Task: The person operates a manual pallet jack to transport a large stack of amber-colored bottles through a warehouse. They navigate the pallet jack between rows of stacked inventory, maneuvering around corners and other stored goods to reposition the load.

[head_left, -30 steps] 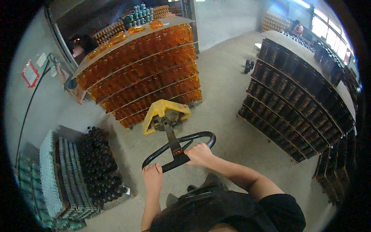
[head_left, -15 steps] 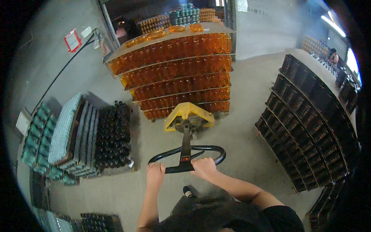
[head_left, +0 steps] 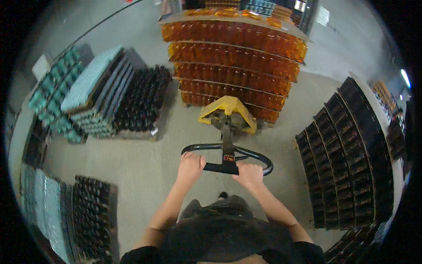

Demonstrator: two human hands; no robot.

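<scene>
Both of my hands grip the black loop handle of a yellow pallet jack. My left hand is closed round the handle's left end, and my right hand is closed on its near bar, right of the central shaft. Ahead of the jack stands a tall load of amber glass bottles, stacked in several layers with thin sheets between them. The jack's forks are hidden beneath that load. Loose amber pieces lie on its top sheet.
On the left stand stacks of green glassware, pale blue wrapped layers and dark bottles. More dark bottles sit at the lower left. A tall dark layered stack rises on the right. Grey concrete floor lies between.
The view has shifted, and the side stacks now sit lower in it. Jack and amber load appear further right and turned slightly. Both hands stay on the handle.
</scene>
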